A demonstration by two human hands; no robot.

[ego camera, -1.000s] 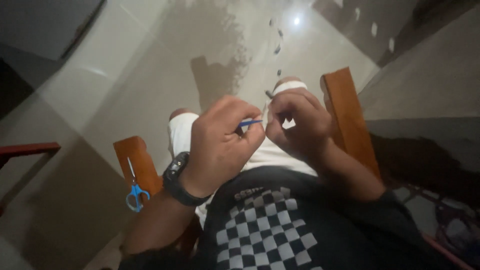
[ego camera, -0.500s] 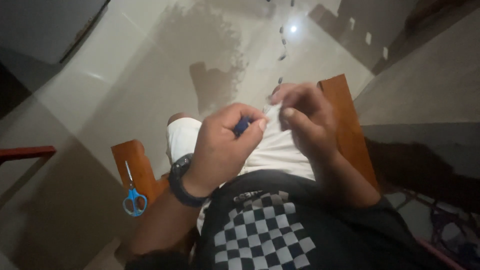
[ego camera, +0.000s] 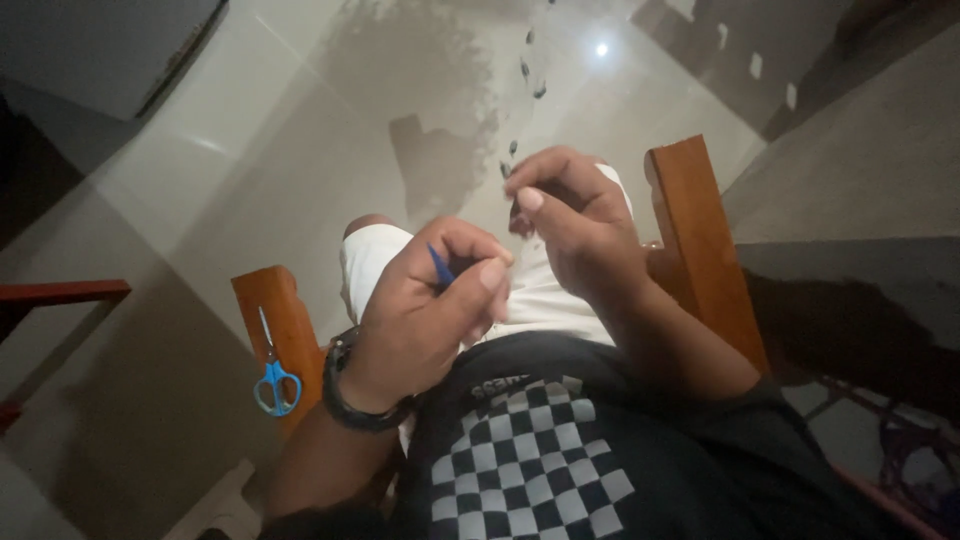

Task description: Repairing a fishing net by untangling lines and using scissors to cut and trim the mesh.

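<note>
I sit in a wooden chair and look down at my lap. My left hand [ego camera: 430,310] is closed around a thin blue stick-like tool [ego camera: 440,266], whose tip pokes out between thumb and fingers. My right hand [ego camera: 575,225] is just right of it and slightly higher, fingertips pinched together on something too small to make out. Both hands hover above my white shorts [ego camera: 540,290]. A dark watch band [ego camera: 345,395] circles my left wrist.
Blue-handled scissors [ego camera: 272,372] lie on the left wooden armrest [ego camera: 285,310]. The right armrest [ego camera: 695,240] stands close to my right forearm. Glossy pale floor tiles [ego camera: 300,150] stretch ahead, with several small dark bits [ego camera: 530,80] scattered on them. A red bar [ego camera: 60,292] is at left.
Both hands have drawn slightly apart, the left lower with the blue tool and the right raised, fingertips pinched. The view has shifted a little.
</note>
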